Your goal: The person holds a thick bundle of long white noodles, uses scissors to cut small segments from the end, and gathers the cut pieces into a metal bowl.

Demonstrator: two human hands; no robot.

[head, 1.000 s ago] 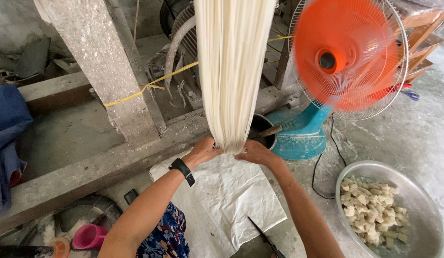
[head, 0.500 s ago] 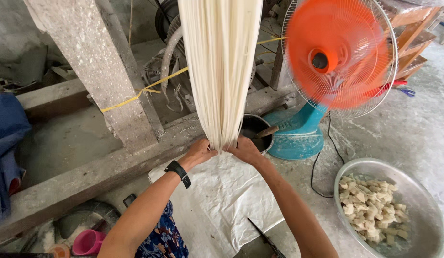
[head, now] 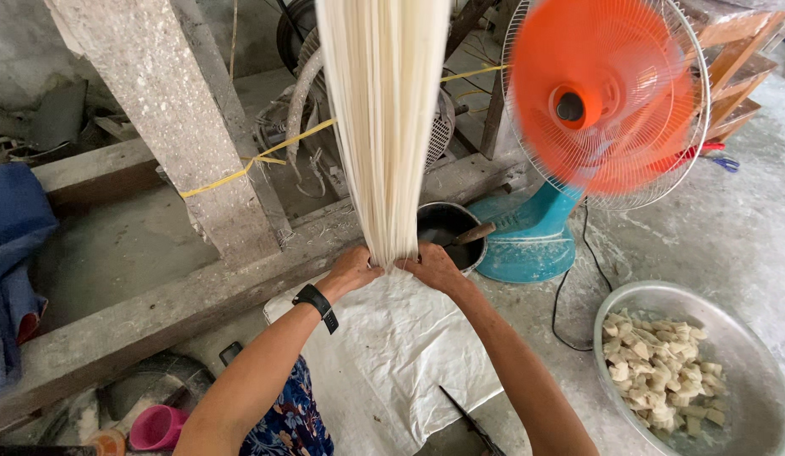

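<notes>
Clamped together, left hand [head: 352, 272] and right hand [head: 432, 265] pinch the hanging noodle strands [head: 384, 127], unchanged from 0.5 s ago.

Noodle strands [head: 384, 127]: pale, smooth, matt. Woven plastic sheet [head: 392, 355] below them: white, creased, faintly glossy. Concrete pillar [head: 165, 118] left of strands: rough, speckled. Metal basin [head: 747, 338] right of sheet: dull sheen. Fan [head: 608, 93]: glossy orange plastic blades, wire grille.

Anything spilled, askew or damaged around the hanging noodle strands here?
Nothing stands out. The left hand and right hand gather the noodle strands at their lower end above the white sack. White powder dusts the blue fan base and the floor.
</notes>
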